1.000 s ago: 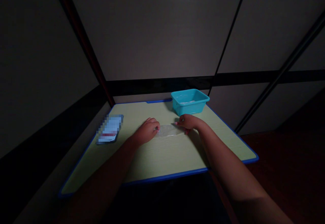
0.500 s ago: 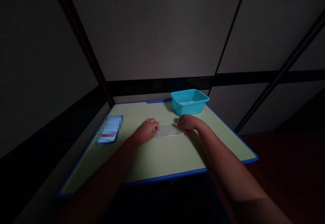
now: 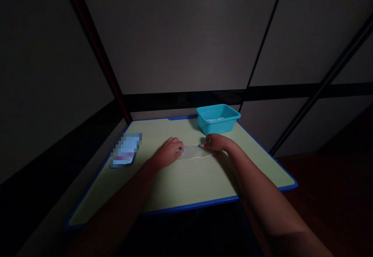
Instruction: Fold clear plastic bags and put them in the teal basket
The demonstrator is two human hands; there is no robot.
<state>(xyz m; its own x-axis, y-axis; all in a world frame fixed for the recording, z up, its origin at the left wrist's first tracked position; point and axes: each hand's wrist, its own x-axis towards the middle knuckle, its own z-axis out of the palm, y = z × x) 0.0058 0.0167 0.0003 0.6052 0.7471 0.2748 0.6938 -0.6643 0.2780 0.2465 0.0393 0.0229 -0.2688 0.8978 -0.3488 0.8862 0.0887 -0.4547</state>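
Note:
A clear plastic bag [image 3: 194, 152] lies flat and stretched out between my hands, low over the pale green tabletop [image 3: 186, 183]. My left hand [image 3: 169, 152] pinches its left end between thumb and curled fingers. At the right end, my right hand [image 3: 213, 144] is closed on the plastic, with the thumb and index fingertip on its upper edge. Whatever lies inside the plastic is too faint to make out.
Behind my right hand, a turquoise basket [image 3: 220, 126] holds something pale or clear. A phone [image 3: 126, 150] with a blurred screen rests at the table's left side. Dark wall panels [image 3: 180, 35] rise behind the table, which has a blue edge.
My right thumb and fingertip have shifted slightly left along the plastic. The left hand keeps its grip, and the whole view has moved very slightly.

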